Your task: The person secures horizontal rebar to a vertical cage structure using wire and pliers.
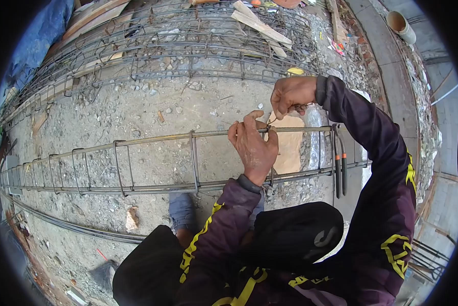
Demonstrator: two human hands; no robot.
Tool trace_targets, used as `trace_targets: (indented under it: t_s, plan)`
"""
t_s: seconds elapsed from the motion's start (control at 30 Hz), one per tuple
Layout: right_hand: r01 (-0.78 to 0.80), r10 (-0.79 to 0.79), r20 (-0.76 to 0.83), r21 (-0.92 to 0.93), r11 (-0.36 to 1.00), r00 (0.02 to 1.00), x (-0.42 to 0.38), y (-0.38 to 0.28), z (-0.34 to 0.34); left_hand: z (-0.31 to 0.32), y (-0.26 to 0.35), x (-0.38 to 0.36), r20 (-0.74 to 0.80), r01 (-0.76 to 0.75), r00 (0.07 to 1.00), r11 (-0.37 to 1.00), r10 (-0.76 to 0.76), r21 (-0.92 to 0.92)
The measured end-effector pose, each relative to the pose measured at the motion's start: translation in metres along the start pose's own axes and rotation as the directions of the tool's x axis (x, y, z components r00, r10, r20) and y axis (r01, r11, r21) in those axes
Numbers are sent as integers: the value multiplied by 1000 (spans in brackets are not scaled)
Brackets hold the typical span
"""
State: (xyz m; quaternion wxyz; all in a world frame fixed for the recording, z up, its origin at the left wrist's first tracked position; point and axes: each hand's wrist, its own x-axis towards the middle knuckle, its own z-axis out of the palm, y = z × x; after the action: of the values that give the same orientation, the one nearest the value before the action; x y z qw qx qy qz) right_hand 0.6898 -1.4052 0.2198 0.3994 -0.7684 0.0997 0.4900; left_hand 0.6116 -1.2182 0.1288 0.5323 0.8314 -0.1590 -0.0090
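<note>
Steel cage: lies lengthwise across the view above rubble-strewn ground, its ties set crosswise between the long bars. Left hand: at the cage's upper bar, right of the cage's middle; grip narrow, thumb and fingers closed about the bar beside a tie. Right hand: just beyond the same bar; grip narrow, fingertips pinched on what appears to be a thin wire that reaches down to the joint. Judged from this posture, the step in hand is the placing or bending of wire at that joint; the next move calls for a steady bar, a firm pinch on the wire, and fingertips kept clear of its end. Whether the wire is fully looped cannot be told, as the fingers cover the joint. Pliers with orange-and-black handles hang at the cage's right end, touched by neither hand. A tan sheet lies beneath the cage, beside the left hand. Loose rods lie on the cage's near side; a further steel frame lies on its far side.
</note>
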Motion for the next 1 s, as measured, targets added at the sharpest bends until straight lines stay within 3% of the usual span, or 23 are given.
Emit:
trace_targets:
  t_s: [0.03,0.07,0.1,0.13,0.17,0.23,0.33,0.4,0.43,0.5,0.6,0.63,0.7,0.77,0.8,0.83,0.93,1.0]
  plan:
    - [38,-32,-142,35,999,989,-8,9,0,0,0,-3,10,-18,1000,1000,18,15]
    - [172,-97,-340,200,964,936,-19,21,-5,0,-1,-3,10,-39,999,999,39,31]
    - [196,-148,-560,27,980,815,-38,35,-6,0,-1,-3,5,-54,999,997,54,53]
    - [178,-238,-725,-159,971,647,-58,49,-7,0,-1,-5,-64,-162,983,980,170,111]
    - [38,-260,-824,-280,959,503,-86,59,9,-5,5,-8,-110,-152,981,984,163,96]
    - [-374,-196,-874,-380,846,444,-126,93,60,-21,15,-20,-206,-124,969,989,137,76]
    - [-516,115,-784,-282,809,610,-159,145,140,-34,4,-38,132,98,984,985,-117,144]
    - [-505,272,-720,-125,854,638,-164,159,168,-35,5,-36,235,276,933,961,-272,19]
    - [-410,191,-770,-99,907,609,-160,171,177,-35,5,-34,292,359,896,932,-334,-37]
    - [-336,167,-819,-33,941,548,-158,175,185,-23,3,-32,265,288,929,955,-259,-77]
    - [-334,288,-763,100,937,578,-164,166,175,-7,13,-36,303,305,907,952,-292,5]
    - [-170,328,-699,288,942,635,-170,167,167,1,8,-38,269,299,923,953,-276,-48]
    - [112,343,-542,640,760,767,-191,167,143,12,1,-44,198,291,945,944,-259,-153]
    - [141,248,-623,506,851,742,-200,131,131,14,4,-44,231,373,919,893,-318,-253]
    - [126,218,-589,487,865,779,-202,122,123,15,5,-44,252,412,904,860,-346,-301]
    - [114,188,-551,467,877,813,-200,110,114,14,5,-43,235,387,914,882,-330,-267]
    - [-115,230,-296,360,926,927,-183,84,78,11,3,-39,189,302,943,943,-274,-142]
    - [-153,122,-333,-69,986,935,-160,76,55,12,3,-42,167,241,958,970,-233,-33]
